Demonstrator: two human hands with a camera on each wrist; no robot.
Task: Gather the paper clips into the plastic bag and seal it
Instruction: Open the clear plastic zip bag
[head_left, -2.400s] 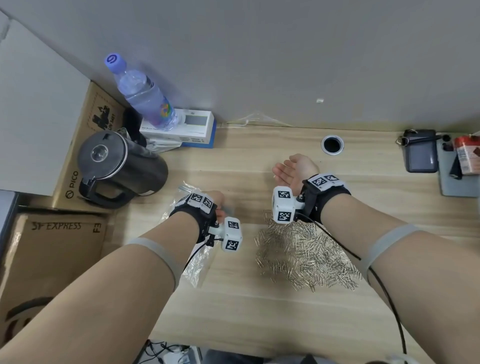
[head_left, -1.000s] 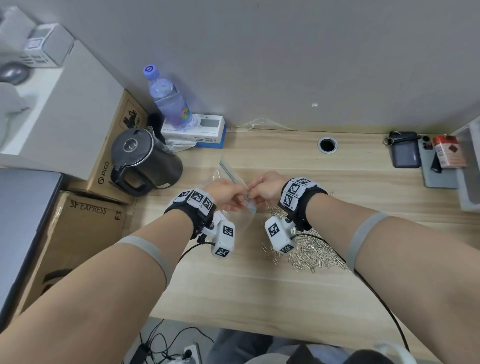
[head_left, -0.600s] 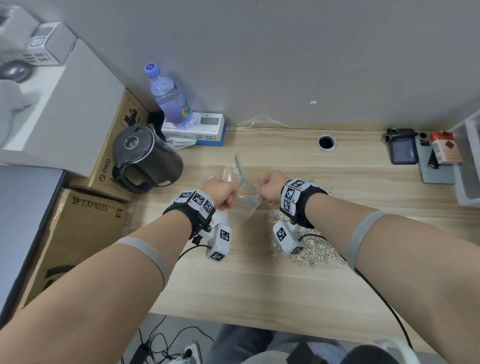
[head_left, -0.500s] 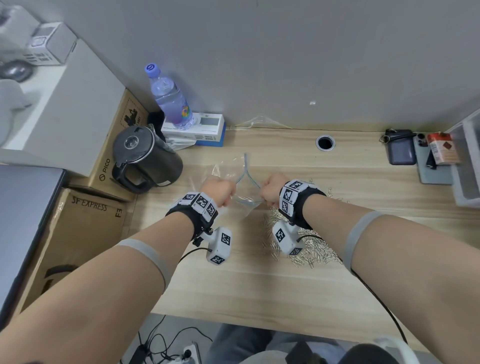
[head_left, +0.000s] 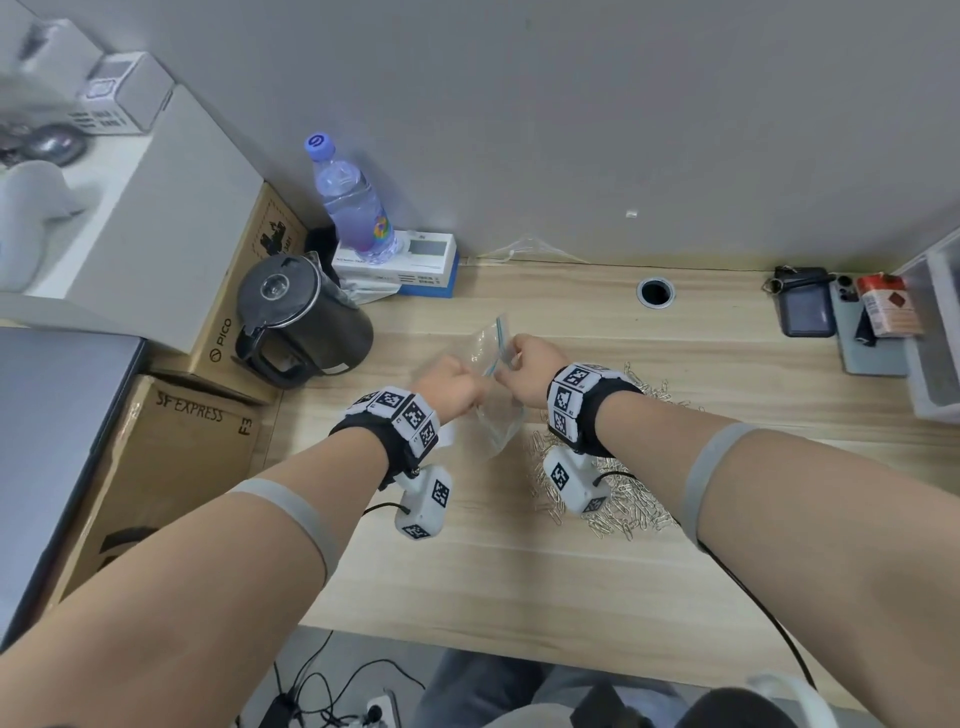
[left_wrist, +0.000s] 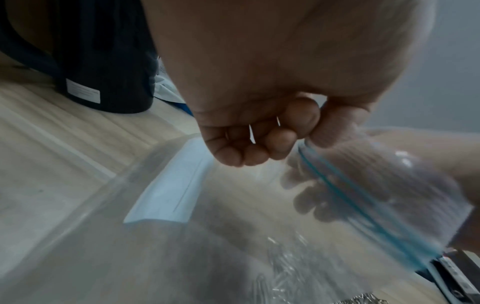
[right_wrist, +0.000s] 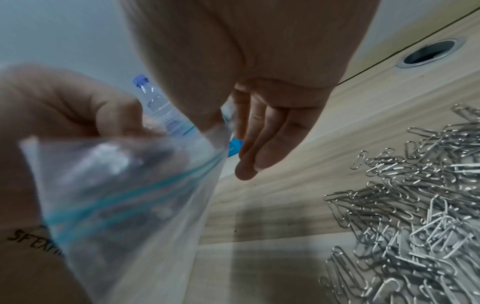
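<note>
paper clips (head_left: 618, 499) right of plastic bag (head_left: 496, 415)

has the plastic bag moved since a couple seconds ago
Yes. The plastic bag went from beside the kettle rightward, now held up between both hands near the paper clips.

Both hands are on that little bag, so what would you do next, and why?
Probably pull the plastic bag's mouth apart: the left hand and right hand each pinch its blue-striped top, while the paper clips all lie loose on the desk.

left hand (head_left: 451, 383) and right hand (head_left: 531, 370) drawn closer, plastic bag (head_left: 497, 410) mouth seemingly narrower
</note>
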